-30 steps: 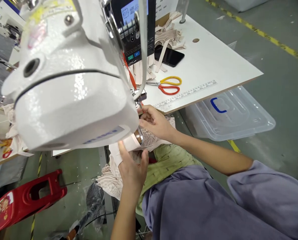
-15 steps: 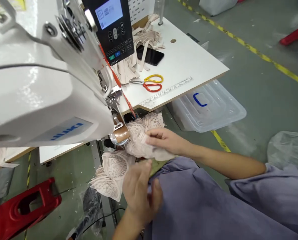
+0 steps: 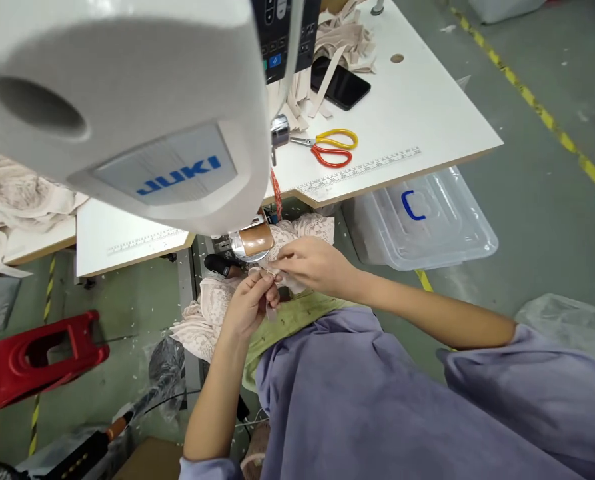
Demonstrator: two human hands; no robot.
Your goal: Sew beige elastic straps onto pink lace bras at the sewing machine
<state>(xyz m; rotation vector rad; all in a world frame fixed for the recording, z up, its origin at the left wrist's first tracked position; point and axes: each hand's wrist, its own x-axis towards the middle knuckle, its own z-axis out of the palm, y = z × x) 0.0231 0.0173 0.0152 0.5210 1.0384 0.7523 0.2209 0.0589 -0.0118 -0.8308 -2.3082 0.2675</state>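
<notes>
Pale pink lace bra pieces (image 3: 212, 303) hang below the head of a white sewing machine (image 3: 177, 100), beside its tan, rounded sewing bed (image 3: 256, 240). My left hand (image 3: 254, 297) is closed, pinching a small piece of the pale fabric; a thin translucent strip (image 3: 270, 312) hangs under its fingers. Close against it on the right, my right hand (image 3: 317, 265) is also closed, its fingertips pinching the same pale fabric. The fingertips of both hands nearly touch, just in front of the bed. Lace cups (image 3: 317, 227) show behind my right hand.
On the white table (image 3: 427, 100) lie scissors (image 3: 334, 148), a black phone (image 3: 344, 85) and beige fabric strips (image 3: 350, 40). A lidded clear bin (image 3: 442, 220) stands below its edge. At left are a red stool (image 3: 37, 353) and more lace pieces (image 3: 22, 193).
The view has shifted, and the machine head looks larger. My left hand, loosely raised and blurred before, has moved up to the fabric and closed on it beside my right hand.
</notes>
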